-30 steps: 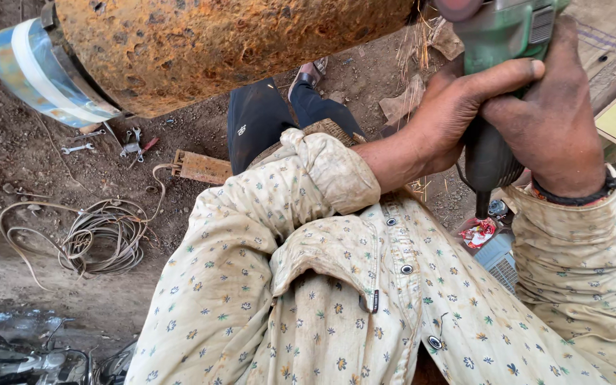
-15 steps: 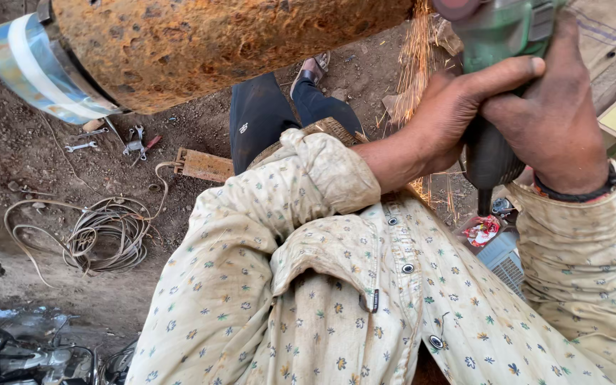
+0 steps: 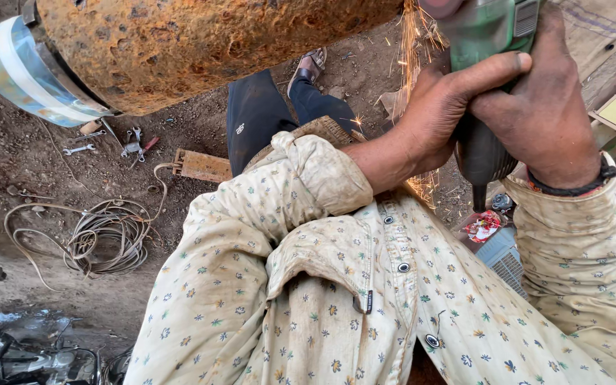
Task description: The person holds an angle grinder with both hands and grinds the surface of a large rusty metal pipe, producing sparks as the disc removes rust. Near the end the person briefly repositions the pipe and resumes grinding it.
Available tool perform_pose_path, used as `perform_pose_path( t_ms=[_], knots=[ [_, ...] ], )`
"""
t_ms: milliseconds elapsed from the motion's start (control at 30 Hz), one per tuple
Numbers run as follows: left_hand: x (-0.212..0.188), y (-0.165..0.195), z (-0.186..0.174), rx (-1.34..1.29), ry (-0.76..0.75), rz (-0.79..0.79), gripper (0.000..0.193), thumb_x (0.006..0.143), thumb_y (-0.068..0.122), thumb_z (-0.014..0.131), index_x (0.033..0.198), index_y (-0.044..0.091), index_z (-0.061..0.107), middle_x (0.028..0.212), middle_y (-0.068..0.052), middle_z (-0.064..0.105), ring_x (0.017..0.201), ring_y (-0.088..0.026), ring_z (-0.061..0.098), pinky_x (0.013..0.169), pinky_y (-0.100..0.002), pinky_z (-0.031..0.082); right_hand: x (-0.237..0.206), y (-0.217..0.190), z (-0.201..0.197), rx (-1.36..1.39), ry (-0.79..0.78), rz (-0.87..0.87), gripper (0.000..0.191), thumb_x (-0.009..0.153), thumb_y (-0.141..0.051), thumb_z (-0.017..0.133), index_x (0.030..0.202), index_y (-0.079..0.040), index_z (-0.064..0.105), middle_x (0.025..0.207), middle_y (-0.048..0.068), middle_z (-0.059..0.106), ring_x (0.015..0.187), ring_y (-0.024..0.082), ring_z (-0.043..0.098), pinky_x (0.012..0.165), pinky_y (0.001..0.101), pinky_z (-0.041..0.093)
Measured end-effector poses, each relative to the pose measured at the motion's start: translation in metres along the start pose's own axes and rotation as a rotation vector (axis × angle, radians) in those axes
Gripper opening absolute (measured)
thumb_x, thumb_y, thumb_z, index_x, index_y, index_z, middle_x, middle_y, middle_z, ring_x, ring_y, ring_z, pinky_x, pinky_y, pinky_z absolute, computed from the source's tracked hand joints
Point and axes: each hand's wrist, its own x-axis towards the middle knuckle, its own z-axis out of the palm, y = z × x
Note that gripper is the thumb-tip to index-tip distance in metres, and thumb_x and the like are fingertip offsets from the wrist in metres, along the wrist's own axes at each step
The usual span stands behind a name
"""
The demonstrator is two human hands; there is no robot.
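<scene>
Sparks (image 3: 413, 43) now fly thicker than half a second ago, streaming down in an orange line from the top of the view past the wrist, where before only a thin streak showed. Both hands have stayed clamped in the same place on the grinder (image 3: 490, 85).

The left hand (image 3: 440, 117) wraps around the green body of the grinder, thumb stretched across its front, fingers closed tight. The right hand (image 3: 547, 107) closes over the dark rear handle from the other side, a black band on its wrist. The grinder is held upright, high in the view, its head cut off by the upper edge just beside the rusty tank (image 3: 201, 43), which hangs across the top with a blue and white band (image 3: 26, 78) around its left end.

Below the hands, the person's pale flowered shirt (image 3: 336, 299) fills the lower part of the picture. A dark trouser leg (image 3: 265, 114) and a sandal (image 3: 310, 65) reach out over the dirt ground (image 3: 8, 150). On that ground lie a coil of wire (image 3: 101, 239), a few wrenches (image 3: 119, 146) and a flat rusty metal piece (image 3: 201, 166).
</scene>
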Motion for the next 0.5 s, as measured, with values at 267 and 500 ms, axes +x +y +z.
perform_pose_path(
  t_ms=[267, 500],
  knots=[
    [0.0079, -0.0023, 0.0018, -0.039, -0.045, -0.035, 0.061, 0.091, 0.026, 0.087, 0.13, -0.011, 0.058, 0.12, -0.02, 0.068, 0.106, -0.028, 0.069, 0.094, -0.044, 0.057, 0.0005, -0.0005, -0.0013, -0.021, 0.039, -0.116, 0.061, 0.098, -0.002, 0.071, 0.147, 0.007, 0.036, 0.122, 0.024, 0.064, 0.11, 0.027, 0.066, 0.098, 0.0371, 0.056],
    [0.0102, 0.0018, 0.0002, -0.057, -0.031, -0.037, 0.062, 0.088, 0.027, 0.084, 0.131, -0.01, 0.059, 0.119, -0.022, 0.068, 0.105, -0.03, 0.069, 0.093, -0.046, 0.058, 0.0038, -0.0065, -0.002, 0.02, 0.025, -0.144, 0.065, 0.096, -0.003, 0.069, 0.151, 0.004, 0.036, 0.122, 0.022, 0.065, 0.111, 0.028, 0.067, 0.098, 0.0373, 0.055]
  ],
)
